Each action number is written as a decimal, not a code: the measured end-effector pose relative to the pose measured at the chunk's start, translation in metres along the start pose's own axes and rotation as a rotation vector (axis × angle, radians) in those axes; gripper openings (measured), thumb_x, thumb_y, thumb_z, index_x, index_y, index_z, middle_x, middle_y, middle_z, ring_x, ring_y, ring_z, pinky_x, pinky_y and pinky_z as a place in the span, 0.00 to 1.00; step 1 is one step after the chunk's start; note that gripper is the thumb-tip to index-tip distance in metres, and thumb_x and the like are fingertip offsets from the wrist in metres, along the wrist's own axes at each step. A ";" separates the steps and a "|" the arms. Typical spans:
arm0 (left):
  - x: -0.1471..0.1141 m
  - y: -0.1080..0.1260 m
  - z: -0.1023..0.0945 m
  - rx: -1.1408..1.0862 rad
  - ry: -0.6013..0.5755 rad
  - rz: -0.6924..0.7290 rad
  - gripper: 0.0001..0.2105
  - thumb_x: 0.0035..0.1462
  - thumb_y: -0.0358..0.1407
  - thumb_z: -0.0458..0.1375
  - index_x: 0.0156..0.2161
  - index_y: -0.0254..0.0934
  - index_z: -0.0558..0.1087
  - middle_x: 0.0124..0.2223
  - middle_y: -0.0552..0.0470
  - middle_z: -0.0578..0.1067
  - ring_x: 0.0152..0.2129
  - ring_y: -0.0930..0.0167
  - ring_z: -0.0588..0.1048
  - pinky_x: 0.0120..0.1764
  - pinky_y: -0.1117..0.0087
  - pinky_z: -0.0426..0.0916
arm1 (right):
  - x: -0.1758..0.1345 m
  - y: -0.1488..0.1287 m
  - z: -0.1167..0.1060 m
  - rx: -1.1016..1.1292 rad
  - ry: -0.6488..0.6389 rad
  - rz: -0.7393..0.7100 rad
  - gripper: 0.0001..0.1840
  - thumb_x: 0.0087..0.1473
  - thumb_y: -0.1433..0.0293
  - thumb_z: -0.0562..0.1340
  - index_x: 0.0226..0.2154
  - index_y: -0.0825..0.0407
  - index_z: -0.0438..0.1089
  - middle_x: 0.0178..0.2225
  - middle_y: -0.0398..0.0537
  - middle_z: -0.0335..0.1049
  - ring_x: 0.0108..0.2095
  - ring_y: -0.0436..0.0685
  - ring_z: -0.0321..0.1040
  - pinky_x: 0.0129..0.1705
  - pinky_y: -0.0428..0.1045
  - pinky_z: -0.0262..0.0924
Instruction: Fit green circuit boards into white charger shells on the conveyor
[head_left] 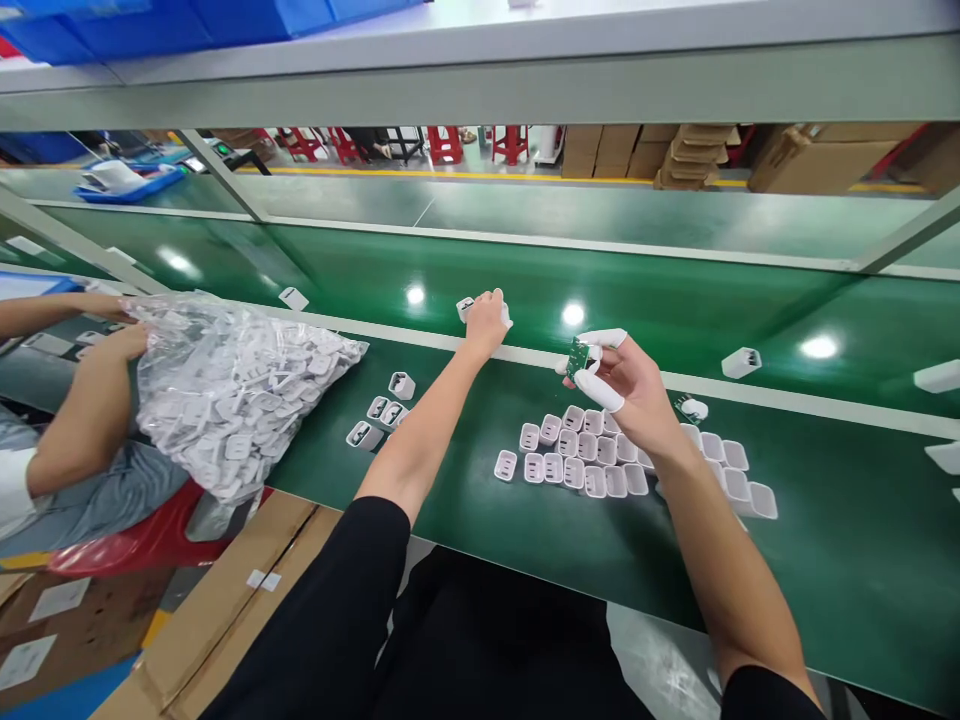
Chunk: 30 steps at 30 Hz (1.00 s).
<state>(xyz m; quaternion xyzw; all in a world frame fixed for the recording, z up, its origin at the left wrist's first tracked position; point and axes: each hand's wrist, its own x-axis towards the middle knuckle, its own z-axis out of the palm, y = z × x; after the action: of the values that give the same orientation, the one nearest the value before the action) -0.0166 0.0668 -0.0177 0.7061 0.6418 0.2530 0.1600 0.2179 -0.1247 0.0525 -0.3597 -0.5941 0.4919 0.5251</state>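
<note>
My left hand (487,320) reaches out over the green belt, its fingers curled closed on a white charger housing (465,309). The housing's open end shows at the left of the hand; the rest is hidden. White finger cots cover some fingertips. My right hand (622,378), also in white finger cots, pinches a small green circuit board (577,358) upright above the bench. Below it stand rows of white housings (574,472) with open tops and slots inside. Another circuit board (690,408) with a white part lies right of my right wrist.
Several filled housings (364,435) stand left of my left forearm. A clear bag of white parts (247,400) lies farther left, beside another person's arm (82,400). More housings (741,362) sit on the belt (360,270). A shelf beam (480,85) crosses above.
</note>
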 end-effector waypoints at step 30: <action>-0.227 0.027 -0.023 -0.890 0.011 0.431 0.22 0.72 0.39 0.65 0.58 0.49 0.55 0.52 0.52 0.68 0.44 0.69 0.74 0.49 0.62 0.76 | -0.020 -0.028 0.004 -0.117 -0.081 -0.274 0.31 0.58 0.63 0.85 0.60 0.36 0.81 0.67 0.51 0.80 0.65 0.69 0.81 0.65 0.67 0.81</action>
<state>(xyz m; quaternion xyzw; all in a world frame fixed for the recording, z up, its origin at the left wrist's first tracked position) -0.0186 -0.1627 -0.0183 0.6846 0.3116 0.5336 0.3868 0.2199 -0.1513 0.0742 -0.2851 -0.6859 0.3940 0.5412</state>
